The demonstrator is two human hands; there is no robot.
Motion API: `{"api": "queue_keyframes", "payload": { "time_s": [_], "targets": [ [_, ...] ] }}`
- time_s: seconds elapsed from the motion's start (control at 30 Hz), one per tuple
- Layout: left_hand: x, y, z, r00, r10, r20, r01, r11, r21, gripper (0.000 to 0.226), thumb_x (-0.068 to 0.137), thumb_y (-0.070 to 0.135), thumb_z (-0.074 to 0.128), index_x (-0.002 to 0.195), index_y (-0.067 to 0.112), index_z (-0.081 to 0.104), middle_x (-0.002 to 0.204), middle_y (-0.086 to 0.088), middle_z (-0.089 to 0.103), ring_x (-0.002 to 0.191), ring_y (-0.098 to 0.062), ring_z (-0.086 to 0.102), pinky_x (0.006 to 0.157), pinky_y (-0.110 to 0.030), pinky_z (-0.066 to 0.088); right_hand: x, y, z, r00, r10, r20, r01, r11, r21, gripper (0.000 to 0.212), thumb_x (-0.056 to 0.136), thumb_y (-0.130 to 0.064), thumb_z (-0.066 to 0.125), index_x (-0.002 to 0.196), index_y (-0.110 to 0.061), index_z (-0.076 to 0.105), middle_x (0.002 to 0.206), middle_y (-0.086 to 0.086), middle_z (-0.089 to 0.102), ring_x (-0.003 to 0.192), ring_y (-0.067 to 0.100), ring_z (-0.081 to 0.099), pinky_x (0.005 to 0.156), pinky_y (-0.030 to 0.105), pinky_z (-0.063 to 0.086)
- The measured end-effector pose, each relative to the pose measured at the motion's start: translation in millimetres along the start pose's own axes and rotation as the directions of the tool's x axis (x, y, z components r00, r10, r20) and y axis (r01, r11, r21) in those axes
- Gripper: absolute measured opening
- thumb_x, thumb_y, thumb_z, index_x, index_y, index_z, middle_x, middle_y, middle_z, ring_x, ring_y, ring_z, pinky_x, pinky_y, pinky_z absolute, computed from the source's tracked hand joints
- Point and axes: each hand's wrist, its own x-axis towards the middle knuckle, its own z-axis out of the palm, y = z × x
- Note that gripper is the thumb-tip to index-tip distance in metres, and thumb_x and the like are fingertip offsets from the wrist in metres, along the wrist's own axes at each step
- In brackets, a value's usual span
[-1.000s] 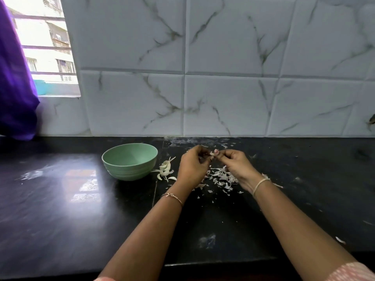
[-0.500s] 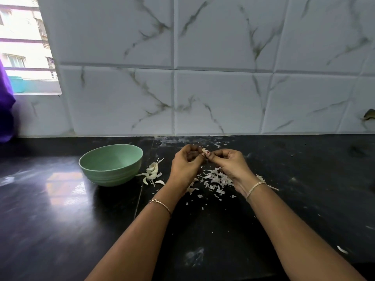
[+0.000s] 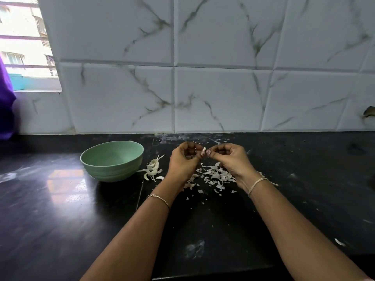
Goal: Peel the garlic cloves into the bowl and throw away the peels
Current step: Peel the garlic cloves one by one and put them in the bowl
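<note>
We note left hand and right hand both pinching one small garlic clove above the peels near the back edge of the worktop; so slight a fingertip grip may let it slip into the scraps, missing the bowl.

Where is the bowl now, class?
Head view: the bowl stands on the counter, left of the left hand, with garlic pieces lying just right of it.
</note>
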Motion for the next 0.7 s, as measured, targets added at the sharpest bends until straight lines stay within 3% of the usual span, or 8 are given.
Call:
{"api": "queue_keyframes", "payload": {
  "time_s": [0.13,0.33,0.43,0.53,0.63,0.7],
  "targets": [
    [-1,-1,2,1.0,0.02,0.002,-0.021,0.996,0.088,0.021,0.085,0.005,0.071,0.083,0.026,0.069,0.081,0.003,0.069,0.077,-0.015,0.062,0.082,-0.043,0.057,1,1,1,0.999,0.036,0.014,-0.036,0.999,-0.003,0.003,0.084,-0.011,0.074,0.085,-0.008,0.073,0.083,0.01,0.068,0.065,0.007,0.057,0.054,0.012,0.046],
    [-2,2,1,0.996,0.088,-0.004,-0.086,0.98,0.18,0.024,0.086,0.006,0.071,0.083,0.029,0.07,0.088,0.01,0.071,0.09,-0.006,0.065,0.087,-0.028,0.054,3,4,1,0.993,0.107,0.043,-0.108,0.994,0.014,0.001,0.084,-0.011,0.073,0.083,-0.01,0.073,0.074,0.0,0.069,0.064,0.005,0.057,0.055,0.014,0.045],
    [-3,3,1,0.995,0.099,-0.007,-0.095,0.975,0.201,0.024,0.086,0.005,0.07,0.083,0.029,0.069,0.089,0.01,0.071,0.091,-0.007,0.065,0.086,-0.025,0.053,2,4,1,0.997,0.063,0.035,-0.063,0.998,0.005,0.001,0.084,-0.007,0.072,0.085,-0.007,0.072,0.073,0.001,0.068,0.061,0.002,0.058,0.053,0.012,0.045],
    [-3,3,2,0.994,0.104,-0.017,-0.096,0.959,0.266,0.024,0.086,0.002,0.068,0.087,0.026,0.069,0.084,0.013,0.068,0.082,-0.001,0.062,0.074,-0.008,0.048,3,6,2,0.996,-0.082,0.025,0.085,0.972,-0.217,0.003,0.087,-0.008,0.069,0.087,-0.011,0.072,0.077,0.001,0.067,0.067,0.007,0.06,0.061,0.017,0.048],
    [-3,1,3,0.993,0.12,-0.016,-0.106,0.925,0.364,0.022,0.088,0.002,0.066,0.098,0.021,0.072,0.081,0.017,0.064,0.075,0.006,0.058,0.063,0.001,0.041,5,12,3,0.977,-0.203,0.066,0.208,0.836,-0.508,0.007,0.09,-0.015,0.065,0.087,-0.021,0.068,0.078,-0.003,0.067,0.068,0.016,0.061,0.062,0.029,0.05],
    [-4,1,4,0.991,0.137,-0.004,-0.123,0.898,0.423,0.018,0.089,0.006,0.067,0.102,0.018,0.072,0.085,0.014,0.066,0.077,0.005,0.058,0.063,0.001,0.041,5,14,3,0.967,-0.233,0.099,0.246,0.778,-0.578,0.005,0.092,-0.018,0.06,0.091,-0.02,0.065,0.079,-0.005,0.063,0.064,0.01,0.055,0.057,0.024,0.043]
  ]
}}
